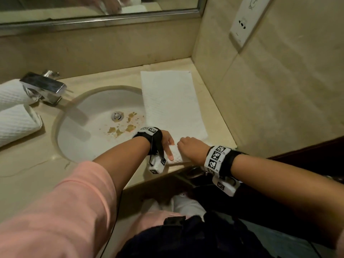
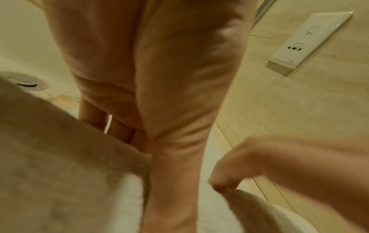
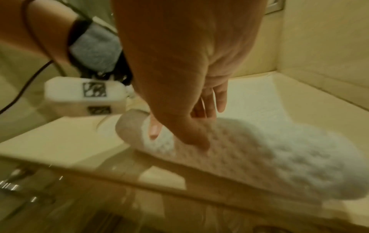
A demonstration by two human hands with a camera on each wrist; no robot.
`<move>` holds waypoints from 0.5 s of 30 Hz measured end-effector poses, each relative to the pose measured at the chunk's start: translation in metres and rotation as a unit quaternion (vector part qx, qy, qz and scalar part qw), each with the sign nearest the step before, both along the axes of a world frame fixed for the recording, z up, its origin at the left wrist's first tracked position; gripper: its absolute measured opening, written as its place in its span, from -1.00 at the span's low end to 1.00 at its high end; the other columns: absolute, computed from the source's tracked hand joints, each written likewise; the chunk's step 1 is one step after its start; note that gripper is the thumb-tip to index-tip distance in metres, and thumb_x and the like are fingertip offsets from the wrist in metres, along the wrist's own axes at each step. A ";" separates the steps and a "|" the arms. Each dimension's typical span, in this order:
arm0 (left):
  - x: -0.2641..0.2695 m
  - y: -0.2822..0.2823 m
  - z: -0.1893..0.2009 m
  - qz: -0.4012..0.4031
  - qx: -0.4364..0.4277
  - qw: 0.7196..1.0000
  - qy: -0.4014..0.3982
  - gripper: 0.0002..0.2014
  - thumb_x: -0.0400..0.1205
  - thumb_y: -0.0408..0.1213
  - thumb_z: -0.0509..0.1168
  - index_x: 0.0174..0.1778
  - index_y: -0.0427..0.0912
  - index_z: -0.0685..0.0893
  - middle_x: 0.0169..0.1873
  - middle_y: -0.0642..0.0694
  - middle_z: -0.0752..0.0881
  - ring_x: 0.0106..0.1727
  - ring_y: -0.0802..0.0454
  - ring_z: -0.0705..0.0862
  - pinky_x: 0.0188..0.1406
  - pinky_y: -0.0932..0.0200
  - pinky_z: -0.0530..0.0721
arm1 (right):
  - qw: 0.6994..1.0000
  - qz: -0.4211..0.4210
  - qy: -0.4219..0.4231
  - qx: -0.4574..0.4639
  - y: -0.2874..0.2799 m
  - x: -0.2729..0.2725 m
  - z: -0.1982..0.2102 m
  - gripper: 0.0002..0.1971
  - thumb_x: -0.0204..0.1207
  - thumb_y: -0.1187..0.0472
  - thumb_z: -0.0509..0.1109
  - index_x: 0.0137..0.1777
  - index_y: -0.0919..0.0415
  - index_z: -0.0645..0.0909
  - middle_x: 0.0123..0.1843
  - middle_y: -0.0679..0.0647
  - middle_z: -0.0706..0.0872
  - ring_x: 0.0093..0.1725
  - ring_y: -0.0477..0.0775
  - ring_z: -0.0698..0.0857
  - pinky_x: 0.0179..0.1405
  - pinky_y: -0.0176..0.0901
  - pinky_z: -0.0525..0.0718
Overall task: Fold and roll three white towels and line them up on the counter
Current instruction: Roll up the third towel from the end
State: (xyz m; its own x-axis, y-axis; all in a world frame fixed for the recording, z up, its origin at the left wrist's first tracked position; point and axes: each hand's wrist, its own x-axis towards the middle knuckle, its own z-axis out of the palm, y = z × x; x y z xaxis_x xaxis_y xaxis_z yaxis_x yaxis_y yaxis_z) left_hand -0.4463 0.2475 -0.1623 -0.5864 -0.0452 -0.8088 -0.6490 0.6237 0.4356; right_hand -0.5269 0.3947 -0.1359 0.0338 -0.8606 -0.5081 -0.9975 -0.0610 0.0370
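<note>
Both grips, left hand (image 1: 167, 140) and right hand (image 1: 189, 146), curled on white waffle towel (image 1: 173, 101), near end rolled

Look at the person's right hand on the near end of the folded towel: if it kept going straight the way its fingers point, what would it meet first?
The right hand points away along the white waffle-textured folded towel, so probably only that flat strip, then the beige tiled back wall; depth is uncertain.

Three white towels, two hands

Two rolled towels (image 1: 13, 116) lie at the left; one flat towel (image 1: 173, 105) lies right of the one sink (image 1: 89, 127) and one tap (image 1: 43, 86).
</note>
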 end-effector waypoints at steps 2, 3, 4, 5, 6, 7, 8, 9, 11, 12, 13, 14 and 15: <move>-0.001 0.001 -0.001 0.014 -0.001 1.000 -0.005 -0.41 0.15 0.06 0.67 0.05 -0.10 0.74 -0.11 0.03 0.76 -0.03 -0.05 0.73 0.01 0.16 0.66 | 1.000 0.012 -0.001 0.010 0.009 0.005 -0.004 -0.62 0.57 0.30 0.25 0.35 0.43 0.40 0.27 0.32 0.52 0.20 0.31 0.54 0.23 0.07 0.51; -0.001 0.001 -0.001 0.023 -0.006 1.000 -0.006 -0.37 0.16 0.04 0.67 0.12 -0.08 0.73 -0.04 0.04 0.78 0.02 -0.04 0.74 0.04 0.16 0.67 | 1.000 0.022 0.004 0.005 0.014 0.005 -0.007 -0.53 0.54 0.29 0.28 0.41 0.47 0.35 0.33 0.36 0.48 0.25 0.33 0.51 0.32 0.11 0.48; -0.001 0.001 0.000 0.024 -0.012 1.000 -0.006 -0.33 0.18 0.04 0.67 0.19 -0.07 0.71 0.04 0.05 0.77 0.04 -0.02 0.73 0.04 0.17 0.66 | 0.999 0.031 0.014 0.007 0.019 0.004 -0.010 -0.41 0.54 0.29 0.31 0.50 0.52 0.24 0.43 0.42 0.39 0.36 0.39 0.44 0.42 0.17 0.40; 0.000 0.001 0.000 0.021 -0.023 1.000 -0.002 -0.32 0.20 0.05 0.65 0.24 -0.07 0.69 0.08 0.05 0.75 0.02 0.00 0.71 0.04 0.18 0.63 | 0.999 0.037 0.025 0.014 0.023 0.003 -0.013 -0.29 0.54 0.31 0.32 0.59 0.55 0.08 0.54 0.49 0.24 0.49 0.45 0.32 0.54 0.22 0.27; 0.000 0.003 0.001 0.013 -0.039 0.999 0.003 -0.33 0.22 0.06 0.64 0.23 -0.08 0.69 0.08 0.04 0.74 0.00 0.02 0.69 0.03 0.19 0.62 | 0.999 0.036 0.031 0.020 0.027 0.002 -0.017 -0.22 0.56 0.34 0.31 0.62 0.55 -0.08 0.62 0.52 0.07 0.59 0.48 0.15 0.63 0.23 0.10; 0.001 0.006 0.003 -0.003 -0.063 0.998 0.012 -0.39 0.24 0.08 0.62 0.17 -0.10 0.71 0.03 0.02 0.76 -0.03 0.02 0.68 0.01 0.19 0.63 | 0.999 0.031 0.026 0.013 0.030 0.002 -0.023 -0.20 0.58 0.38 0.29 0.63 0.53 -0.17 0.65 0.50 -0.06 0.65 0.45 0.02 0.67 0.20 -0.05; 0.001 0.010 0.004 -0.024 -0.092 0.995 0.023 -0.44 0.26 0.10 0.60 0.09 -0.14 0.74 -0.03 -0.02 0.79 -0.06 0.00 0.69 0.00 0.16 0.64 | 1.000 0.026 0.012 -0.002 0.032 0.002 -0.028 -0.21 0.58 0.43 0.25 0.63 0.52 -0.20 0.66 0.48 -0.12 0.67 0.42 -0.05 0.66 0.16 -0.13; 0.003 0.014 0.004 -0.042 -0.121 0.991 0.035 -0.47 0.29 0.12 0.58 0.02 -0.17 0.74 -0.09 -0.07 0.79 -0.09 -0.02 0.70 0.00 0.14 0.64 | 1.000 0.020 -0.005 -0.016 0.033 0.002 -0.031 -0.24 0.57 0.47 0.24 0.63 0.51 -0.16 0.66 0.46 -0.09 0.67 0.41 -0.04 0.64 0.15 -0.14; 0.006 0.023 0.004 -0.075 -0.172 0.981 0.054 -0.49 0.33 0.16 0.53 -0.04 -0.20 0.72 -0.16 -0.10 0.76 -0.11 -0.03 0.69 0.04 0.12 0.67 | 0.999 0.011 -0.018 -0.037 0.034 0.001 -0.041 -0.25 0.50 0.53 0.27 0.63 0.51 -0.02 0.65 0.46 0.04 0.65 0.40 0.08 0.63 0.18 -0.01; 0.008 0.026 0.004 -0.091 -0.197 0.974 0.063 -0.48 0.36 0.19 0.50 -0.03 -0.21 0.70 -0.17 -0.09 0.75 -0.11 -0.03 0.69 0.06 0.10 0.68 | 0.999 0.007 -0.021 -0.044 0.033 0.000 -0.043 -0.25 0.46 0.56 0.29 0.63 0.51 0.04 0.64 0.45 0.10 0.64 0.40 0.13 0.63 0.20 0.07; 0.011 0.028 0.005 -0.108 -0.220 0.967 0.069 -0.46 0.40 0.21 0.46 0.00 -0.22 0.70 -0.14 -0.09 0.74 -0.09 -0.03 0.69 0.08 0.09 0.67 | 0.998 0.008 -0.025 -0.051 0.032 -0.001 -0.044 -0.24 0.44 0.58 0.29 0.62 0.50 0.06 0.64 0.44 0.12 0.64 0.39 0.16 0.63 0.19 0.11; 0.013 0.031 0.006 -0.121 -0.237 0.961 0.070 -0.46 0.45 0.20 0.41 0.05 -0.23 0.69 -0.09 -0.10 0.73 -0.04 -0.05 0.69 0.10 0.10 0.66 | 0.998 0.008 -0.030 -0.055 0.029 -0.002 -0.043 -0.23 0.44 0.59 0.28 0.64 0.49 0.03 0.66 0.42 0.09 0.65 0.36 0.13 0.65 0.15 0.08; 0.016 0.033 0.007 -0.126 -0.250 0.957 0.078 -0.48 0.52 0.16 0.37 0.10 -0.25 0.69 -0.02 -0.13 0.72 0.01 -0.07 0.68 0.11 0.09 0.65 | 0.998 0.006 -0.037 -0.049 0.027 -0.004 -0.043 -0.22 0.49 0.58 0.24 0.66 0.44 -0.06 0.68 0.37 0.00 0.68 0.31 0.05 0.67 0.08 -0.03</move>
